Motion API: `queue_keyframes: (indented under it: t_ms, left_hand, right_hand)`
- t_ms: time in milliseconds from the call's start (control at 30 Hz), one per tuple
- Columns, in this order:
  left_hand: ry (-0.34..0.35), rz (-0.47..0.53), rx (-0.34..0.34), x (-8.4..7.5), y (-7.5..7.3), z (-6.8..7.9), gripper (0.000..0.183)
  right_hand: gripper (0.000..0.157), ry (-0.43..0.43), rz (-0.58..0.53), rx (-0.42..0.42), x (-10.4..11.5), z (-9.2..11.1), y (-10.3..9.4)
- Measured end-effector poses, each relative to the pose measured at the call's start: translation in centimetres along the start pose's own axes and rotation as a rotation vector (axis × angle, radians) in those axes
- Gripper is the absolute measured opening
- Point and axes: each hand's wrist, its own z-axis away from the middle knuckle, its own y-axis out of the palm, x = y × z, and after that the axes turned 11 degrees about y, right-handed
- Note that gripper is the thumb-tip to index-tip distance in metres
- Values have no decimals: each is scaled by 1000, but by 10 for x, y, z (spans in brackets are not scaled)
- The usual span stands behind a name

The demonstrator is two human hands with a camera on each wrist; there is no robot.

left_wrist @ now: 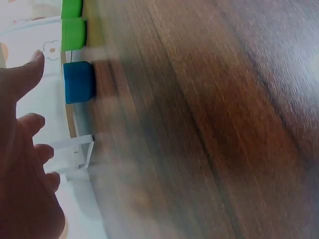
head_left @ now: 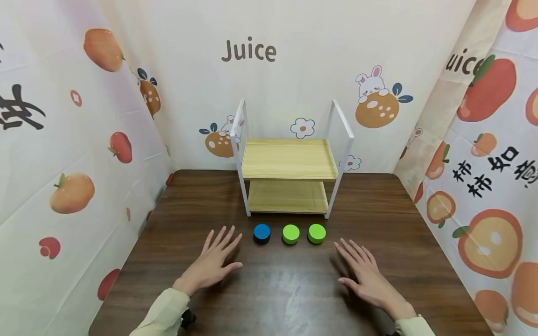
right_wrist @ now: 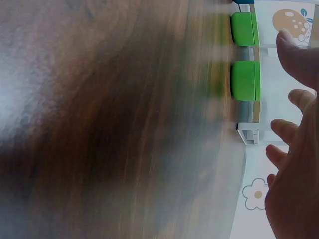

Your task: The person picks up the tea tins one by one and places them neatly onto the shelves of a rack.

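Three short round pieces stand in a row on the table in the head view: a blue one (head_left: 262,233) at left, a green one (head_left: 291,234) in the middle and another green one (head_left: 317,233) at right. My left hand (head_left: 213,262) hovers left of the blue piece, its fingers spread and holding nothing. To the right of the row, my right hand (head_left: 364,275) is likewise spread, with nothing in it. Both wrist views show the hands apart from the pieces; the left wrist view has the blue piece (left_wrist: 79,82) closest to the thumb.
Behind the row stands a two-tier shelf (head_left: 290,158) with light wood boards and white side frames. The dark wooden table (head_left: 286,289) is bordered by printed fruit curtains (head_left: 185,93) at the back and both sides.
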Motion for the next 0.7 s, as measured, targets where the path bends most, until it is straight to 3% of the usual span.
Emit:
queue_keyframes:
  t_ms: [167, 300, 467, 700]
  left_hand:
    - [-19, 32, 4, 6, 1, -7, 80]
    - [-60, 100, -32, 12, 4, -15, 81]
    - [-96, 217, -151, 19, 15, -32, 82]
    - [-152, 450, -297, 32, 35, -63, 81]
  right_hand:
    - [90, 43, -52, -7, -2, -3, 4]
    - [87, 127, -177, 15, -3, -6, 9]
    - [84, 241, -330, 14, -4, -17, 16]
    - [75, 314, -564, 7, -2, -41, 33]
